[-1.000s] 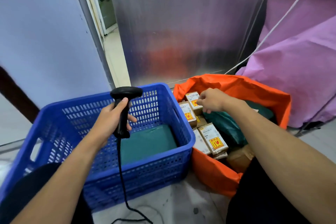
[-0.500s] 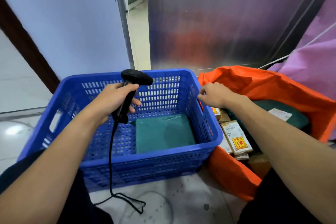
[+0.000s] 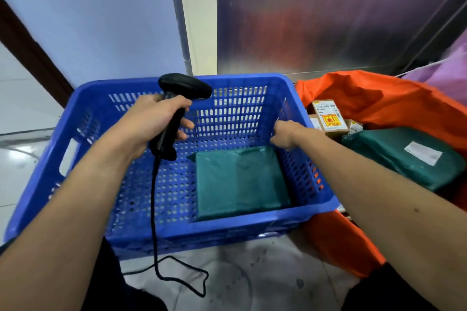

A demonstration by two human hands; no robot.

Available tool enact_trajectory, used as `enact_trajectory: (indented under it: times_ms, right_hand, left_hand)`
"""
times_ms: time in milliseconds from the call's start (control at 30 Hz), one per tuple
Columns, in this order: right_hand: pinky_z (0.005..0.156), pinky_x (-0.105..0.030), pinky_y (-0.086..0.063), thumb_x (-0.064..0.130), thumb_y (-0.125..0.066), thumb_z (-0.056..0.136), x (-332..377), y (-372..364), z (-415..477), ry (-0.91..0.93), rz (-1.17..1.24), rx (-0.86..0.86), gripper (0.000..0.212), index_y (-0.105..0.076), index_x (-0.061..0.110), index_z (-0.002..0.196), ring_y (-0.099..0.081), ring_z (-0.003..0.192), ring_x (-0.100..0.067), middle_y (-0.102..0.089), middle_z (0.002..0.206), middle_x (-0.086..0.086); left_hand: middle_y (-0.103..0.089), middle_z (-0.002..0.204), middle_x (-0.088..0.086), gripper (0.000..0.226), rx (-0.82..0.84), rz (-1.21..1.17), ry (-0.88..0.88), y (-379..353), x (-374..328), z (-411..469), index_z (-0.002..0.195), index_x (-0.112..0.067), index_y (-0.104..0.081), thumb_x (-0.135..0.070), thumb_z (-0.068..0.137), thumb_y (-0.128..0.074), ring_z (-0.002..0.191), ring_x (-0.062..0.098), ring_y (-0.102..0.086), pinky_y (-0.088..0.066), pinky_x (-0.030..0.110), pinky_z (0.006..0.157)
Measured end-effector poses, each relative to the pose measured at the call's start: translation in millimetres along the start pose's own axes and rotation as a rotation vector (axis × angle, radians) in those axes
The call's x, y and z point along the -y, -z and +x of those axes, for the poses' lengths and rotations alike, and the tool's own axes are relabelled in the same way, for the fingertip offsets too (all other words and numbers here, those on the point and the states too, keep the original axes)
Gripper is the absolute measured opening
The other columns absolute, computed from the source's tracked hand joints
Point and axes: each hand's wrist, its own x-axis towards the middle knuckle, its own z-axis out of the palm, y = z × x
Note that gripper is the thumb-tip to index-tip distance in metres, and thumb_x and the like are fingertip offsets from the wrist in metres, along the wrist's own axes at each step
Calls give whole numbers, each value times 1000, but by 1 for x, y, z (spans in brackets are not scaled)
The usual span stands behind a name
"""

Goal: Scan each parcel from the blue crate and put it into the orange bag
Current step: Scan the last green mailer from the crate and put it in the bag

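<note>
The blue crate stands on the floor in front of me. One flat green parcel lies on its bottom at the right. My left hand grips a black corded scanner above the crate's left half. My right hand hangs inside the crate near its right wall, just above the green parcel's far corner, fingers loosely curled and holding nothing. The orange bag stands open to the right of the crate. It holds a green parcel with a white label and small cardboard boxes.
A metal panel rises behind the crate and bag. A pale wall is at the left, with a doorway gap between them. Purple fabric shows at the far right. The scanner's cable loops on the floor in front of the crate.
My right hand left the boxes in the orange bag and moved left, over the crate's right wall and down toward the green parcel. My view swung left and down.
</note>
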Motion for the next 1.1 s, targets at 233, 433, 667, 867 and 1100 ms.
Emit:
enact_trajectory:
  times_ms: [233, 433, 667, 867, 1100]
  right_hand:
    - [91, -36, -45, 23, -42, 108, -2, -74, 28, -89, 31, 257, 37, -61, -3, 127, -61, 110, -34, -59, 134, -20]
    - [47, -25, -44, 8, -39, 107, -15, -95, 38, -105, -3, 329, 31, -61, -8, 122, -57, 96, -31, -59, 123, -23]
    - [84, -48, -60, 28, -53, 107, -20, -117, 39, -234, 270, 387, 36, -56, 1, 130, -63, 95, -37, -58, 118, -16]
    - [80, -48, -63, 27, -59, 105, -26, -119, 45, -268, 343, 383, 27, -54, 2, 115, -67, 80, -35, -60, 98, -15]
    - [68, -38, -62, 26, -74, 94, -28, -119, 49, -248, 480, 406, 28, -54, 7, 97, -70, 76, -30, -65, 101, -18]
  left_hand:
    - [-75, 73, 12, 20, -33, -2, 14, 0, 4, 15, 98, -9, -67, -28, 97, -67, 47, 20, -63, -56, 31, 61]
    - [-77, 76, 13, 25, -23, 9, 10, -1, 3, 16, 100, -7, -69, -31, 97, -68, 51, 20, -64, -55, 30, 60]
    - [-77, 75, 9, 29, -17, 14, 6, 0, 1, 13, 106, -5, -69, -32, 97, -67, 53, 19, -65, -56, 32, 65]
    - [-79, 79, 8, 28, -18, 37, 6, 0, -1, 12, 105, -8, -70, -35, 97, -67, 55, 17, -67, -57, 26, 58]
    - [-79, 78, 9, 30, -27, 29, 5, -1, -3, 12, 107, -6, -70, -34, 96, -68, 55, 18, -67, -58, 31, 65]
